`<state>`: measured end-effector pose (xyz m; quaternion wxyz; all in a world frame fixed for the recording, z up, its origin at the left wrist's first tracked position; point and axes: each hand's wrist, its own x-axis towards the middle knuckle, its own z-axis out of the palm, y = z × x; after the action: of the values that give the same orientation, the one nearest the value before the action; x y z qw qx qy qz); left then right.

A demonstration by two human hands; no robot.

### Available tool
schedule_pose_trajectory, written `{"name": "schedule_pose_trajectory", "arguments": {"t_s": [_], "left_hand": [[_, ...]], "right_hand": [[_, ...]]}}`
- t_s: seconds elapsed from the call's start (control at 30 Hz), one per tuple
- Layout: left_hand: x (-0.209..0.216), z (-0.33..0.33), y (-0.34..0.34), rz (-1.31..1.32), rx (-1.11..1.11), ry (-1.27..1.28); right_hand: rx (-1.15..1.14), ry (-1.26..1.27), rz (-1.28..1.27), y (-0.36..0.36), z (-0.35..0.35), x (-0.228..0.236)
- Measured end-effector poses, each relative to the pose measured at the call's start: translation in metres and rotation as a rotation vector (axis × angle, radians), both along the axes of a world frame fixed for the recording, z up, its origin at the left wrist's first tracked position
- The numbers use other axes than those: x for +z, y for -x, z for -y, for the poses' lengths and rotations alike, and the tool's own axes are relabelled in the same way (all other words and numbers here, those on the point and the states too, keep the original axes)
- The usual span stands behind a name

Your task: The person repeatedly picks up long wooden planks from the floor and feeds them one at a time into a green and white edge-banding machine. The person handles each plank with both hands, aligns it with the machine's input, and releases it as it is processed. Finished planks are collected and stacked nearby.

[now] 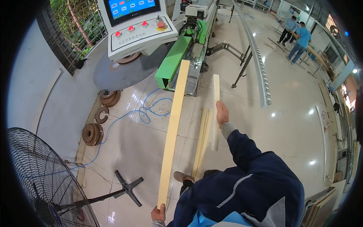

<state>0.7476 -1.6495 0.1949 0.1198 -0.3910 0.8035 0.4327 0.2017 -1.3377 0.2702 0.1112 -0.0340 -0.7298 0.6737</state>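
A long, flat pale-yellow board (174, 125) slants up from the lower middle, its far end over the front of the green machine (174, 62). My left hand (158, 213) is closed around the board's near end, the thumb lying on its face. To the right, my right hand (222, 112) grips a shorter cream-coloured strip (216, 89) near its middle. This strip stands almost parallel to the board and apart from it. The fingers of my right hand are partly hidden behind the strip.
Several yellow strips (201, 143) lie on the floor between my two pieces. A control panel (143, 34) with red buttons overhangs a grey round tabletop (124, 72). Brown rolls (92, 134), a blue hose (132, 112) and a large fan (49, 181) are left. A rail (257, 64) and two people (300, 38) are right.
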Motion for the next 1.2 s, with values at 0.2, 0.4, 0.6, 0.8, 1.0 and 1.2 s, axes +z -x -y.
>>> {"name": "schedule_pose_trajectory", "arguments": {"t_s": [0.2,0.4,0.6,0.8,1.0,1.2], "left_hand": [[0.013,0.030,0.044,0.020,-0.114,0.122],[0.027,0.030,0.088,0.160,-0.175,0.165],[0.067,0.028,0.158,0.271,-0.207,0.314],[0.101,0.045,0.235,0.326,-0.234,0.285],[0.100,0.039,0.279,0.374,-0.223,0.283],[0.093,0.045,0.300,0.346,-0.198,0.206]], "right_hand": [[-0.115,-0.143,0.121,0.029,0.047,0.004],[-0.108,-0.109,0.046,0.064,0.075,0.002],[-0.080,-0.189,0.122,0.115,0.103,0.001],[-0.063,-0.340,0.275,0.176,0.133,0.013],[0.208,-1.088,0.376,0.214,0.157,0.015],[0.112,-0.876,0.378,0.237,0.166,0.006]]}}
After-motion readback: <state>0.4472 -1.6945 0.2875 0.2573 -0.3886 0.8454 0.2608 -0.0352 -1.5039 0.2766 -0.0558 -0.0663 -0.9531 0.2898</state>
